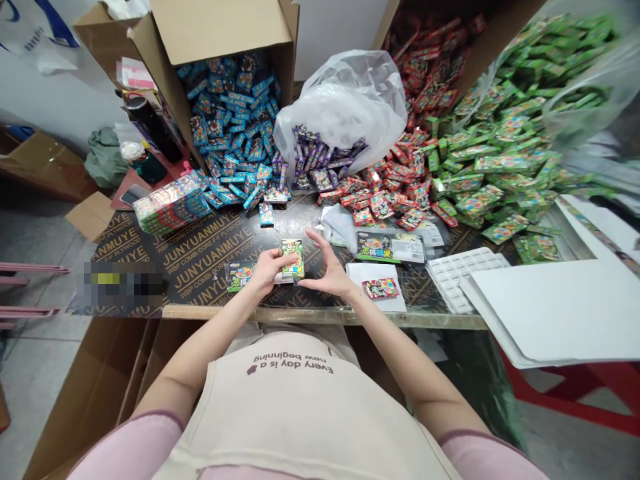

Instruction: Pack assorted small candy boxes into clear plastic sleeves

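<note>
Wooden edge (320, 316) nearest, then the dark, lettered worktop (187, 250); over it the left hand (266, 270) pinches a green packet (294, 260), the right hand (331, 270) curved wide, empty, just beside; beyond, blue packs (233, 107), red packs (425, 73), pale wall (333, 33).

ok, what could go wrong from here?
Colours could get mixed: the red pile meets the green pile. The green packet might slip, as only the left hand holds it. The large white sheets jut past the table's front edge, so a bump could shift them.
</note>
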`<state>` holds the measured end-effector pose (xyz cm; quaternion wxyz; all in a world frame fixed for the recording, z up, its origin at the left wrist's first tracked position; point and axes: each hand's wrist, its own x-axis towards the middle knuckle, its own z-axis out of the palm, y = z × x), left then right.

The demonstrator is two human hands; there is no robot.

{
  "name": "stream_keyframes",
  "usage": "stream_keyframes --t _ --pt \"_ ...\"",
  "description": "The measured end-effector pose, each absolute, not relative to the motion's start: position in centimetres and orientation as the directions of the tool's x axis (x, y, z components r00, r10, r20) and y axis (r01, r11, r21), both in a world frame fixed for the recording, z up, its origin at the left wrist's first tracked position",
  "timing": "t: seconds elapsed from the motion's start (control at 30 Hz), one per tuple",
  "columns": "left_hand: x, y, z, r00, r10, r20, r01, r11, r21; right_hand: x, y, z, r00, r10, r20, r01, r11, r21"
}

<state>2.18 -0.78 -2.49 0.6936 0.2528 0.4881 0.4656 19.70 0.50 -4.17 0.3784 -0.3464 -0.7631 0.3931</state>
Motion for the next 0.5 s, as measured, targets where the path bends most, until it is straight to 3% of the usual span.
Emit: stream_keyframes --t 0.1,0.2,0.3,0.33,0.4,0.5 --pt "2.7 -1.1 -2.9 0.041 0.931 -0.362 -0.26 0.36 0.896 20.7 0.3 -3.6 -0.54 0.766 0.349 0.351 0.581 -0.734" --pt "2.3 -1.1 -3.5 0.096 0.955 -0.281 -0.101 0.29 0.952 20.9 0.4 -3.8 -0.543 0.745 0.388 0.4 0.636 -0.661" --pt "0.1 -1.1 -4.2 0.163 0.98 -0.117 0.237 0.077 0.969 21.6 0.9 -4.9 -0.505 0.767 0.396 0.475 0.629 -0.615" --pt "-0.9 -1.1 -4.4 0.195 0.979 -0.053 0.404 -0.031 0.914 21.9 1.1 -5.5 -0.497 0.776 0.389 0.508 0.623 -0.595" --pt "-2.8 -1.2 -5.1 0.3 0.954 0.0 0.69 -0.217 0.691 22.6 1.4 -6.9 -0.497 0.79 0.36 0.569 0.61 -0.551" --pt "-4.6 -1.6 -6.2 0.423 0.902 -0.079 0.829 -0.35 0.436 22.8 1.4 -8.6 -0.515 0.799 0.311 0.623 0.598 -0.505"
